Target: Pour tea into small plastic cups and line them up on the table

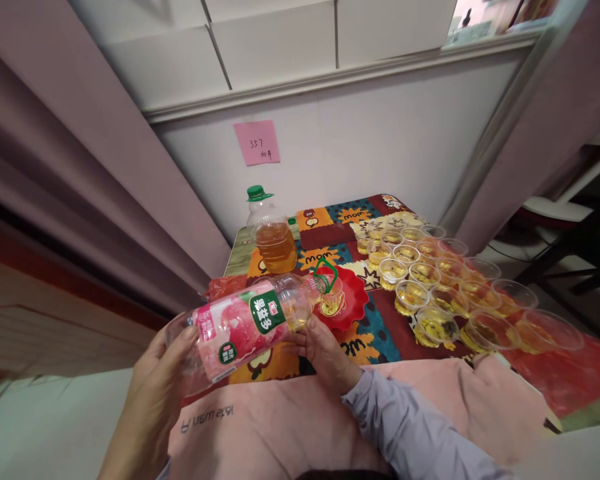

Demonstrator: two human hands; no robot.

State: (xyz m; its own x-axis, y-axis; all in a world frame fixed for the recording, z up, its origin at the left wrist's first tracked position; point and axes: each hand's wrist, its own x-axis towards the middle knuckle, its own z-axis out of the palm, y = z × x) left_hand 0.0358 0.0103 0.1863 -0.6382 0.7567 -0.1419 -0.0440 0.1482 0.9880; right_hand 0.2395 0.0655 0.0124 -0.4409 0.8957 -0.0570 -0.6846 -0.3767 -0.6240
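A clear plastic juice bottle [253, 327] with a pink and green label lies tilted nearly flat, its mouth to the right. A little yellow liquid sits near its neck, where a green ring handle [326, 275] hangs. My left hand [163, 373] is wrapped round the bottle's base. My right hand [327, 353] grips the bottle's underside near the shoulder; its lower fingers are partly hidden. Beneath the bottle's mouth, a small clear cup [333, 304] with yellow liquid stands in a red scalloped dish [357, 308]. Whether liquid is flowing I cannot tell.
Several clear cups [424, 273] of yellow liquid stand in rows on the table's right. Behind my bottle, a larger bottle [275, 247] with a green cap holds amber liquid. A patterned mat [325, 257] covers the table. Pink cloth [275, 427] lies at the front edge.
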